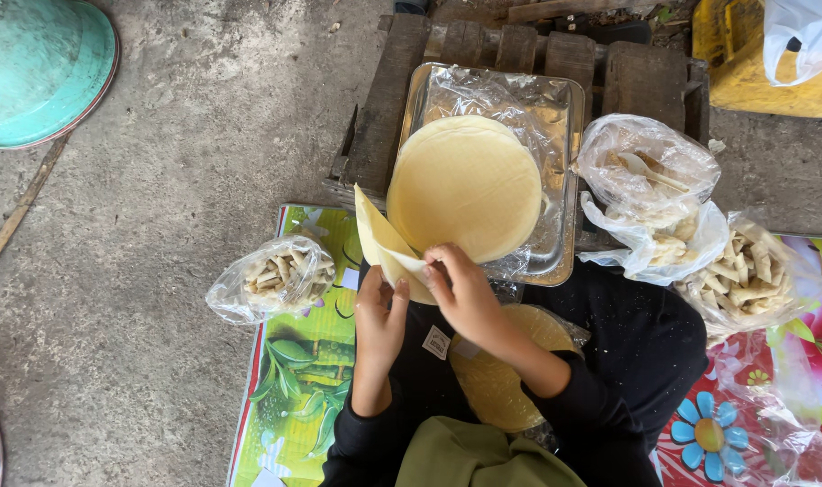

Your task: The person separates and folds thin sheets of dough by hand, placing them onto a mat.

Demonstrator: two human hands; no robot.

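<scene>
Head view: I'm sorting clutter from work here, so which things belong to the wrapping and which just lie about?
In use: folded wrapper, left hand, right hand, wrapper stack, metal tray, bags of rolls.
Lying about: teal basin, yellow container, stick.

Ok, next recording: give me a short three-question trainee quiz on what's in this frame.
1. True or false: the stack of round wrappers lies on a metal tray.
2. What do the left hand and right hand hold between them?
3. The bag of rolled pieces beside the left hand is: A tied shut, B open, C cannot tell.

Key: 1 true; 2 a folded wrapper; 3 C.
</scene>
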